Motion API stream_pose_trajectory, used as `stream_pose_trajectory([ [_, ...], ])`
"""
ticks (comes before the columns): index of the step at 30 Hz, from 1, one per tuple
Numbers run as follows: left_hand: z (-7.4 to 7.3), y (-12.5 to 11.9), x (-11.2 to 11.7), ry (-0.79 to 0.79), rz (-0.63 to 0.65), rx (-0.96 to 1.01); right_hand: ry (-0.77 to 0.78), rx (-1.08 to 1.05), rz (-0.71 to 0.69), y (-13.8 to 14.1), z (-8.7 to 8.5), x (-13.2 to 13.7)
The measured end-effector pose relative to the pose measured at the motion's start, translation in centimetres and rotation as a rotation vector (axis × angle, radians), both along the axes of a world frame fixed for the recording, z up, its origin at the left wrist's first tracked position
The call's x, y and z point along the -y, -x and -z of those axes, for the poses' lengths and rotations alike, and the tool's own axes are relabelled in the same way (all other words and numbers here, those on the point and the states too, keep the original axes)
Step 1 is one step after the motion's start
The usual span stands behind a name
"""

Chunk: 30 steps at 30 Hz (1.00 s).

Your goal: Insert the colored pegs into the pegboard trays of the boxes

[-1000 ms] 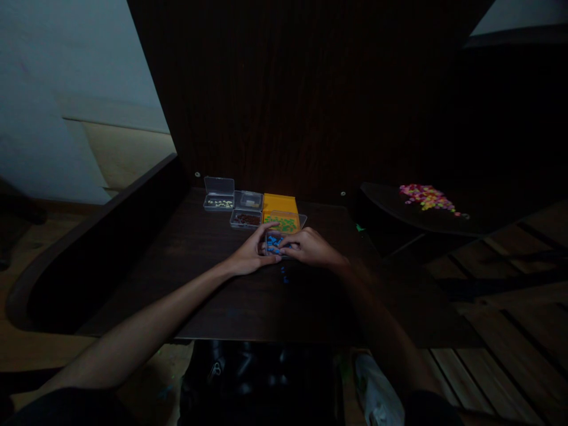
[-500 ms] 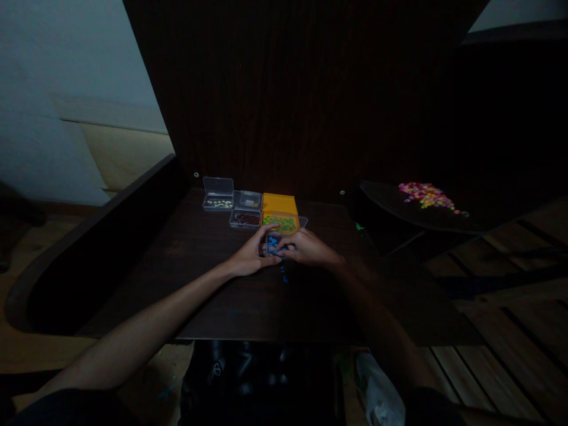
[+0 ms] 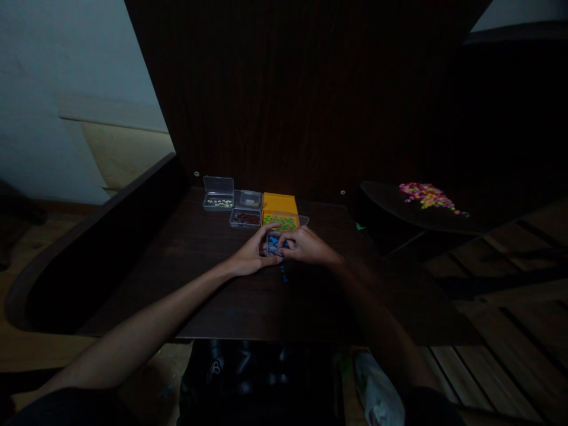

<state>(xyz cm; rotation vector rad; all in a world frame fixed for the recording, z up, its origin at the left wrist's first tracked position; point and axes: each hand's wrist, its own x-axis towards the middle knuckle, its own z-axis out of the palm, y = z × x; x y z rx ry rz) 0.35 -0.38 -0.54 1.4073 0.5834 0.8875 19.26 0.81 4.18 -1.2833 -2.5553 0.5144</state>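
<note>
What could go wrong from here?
If the left hand slips, the clear box could tip and spill its blue pieces. The right hand, at the box's opening, might knock some out. The loose blue pieces on the dark tabletop could be overlooked or brushed away.

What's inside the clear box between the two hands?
Small blue pieces show inside the clear box, which the left hand holds. The right hand covers the box's right part, so anything beneath is hidden.
</note>
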Motion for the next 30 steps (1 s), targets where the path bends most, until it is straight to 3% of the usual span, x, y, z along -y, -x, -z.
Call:
stream_pose_trajectory([
  [15, 0.2, -0.1, 0.1, 0.020, 0.006, -0.018, 0.184, -0.036, -0.046, 0.0, -0.3, -0.5],
  [25, 0.1, 0.0, 0.0, 0.026, 0.002, -0.029, 0.091, -0.114, 0.041, -0.3, 0.0, -0.6],
  [30, 0.0, 0.3, -0.4, 0.013, -0.032, -0.012, 0.094, -0.202, -0.011, -0.8, -0.6, -0.1],
])
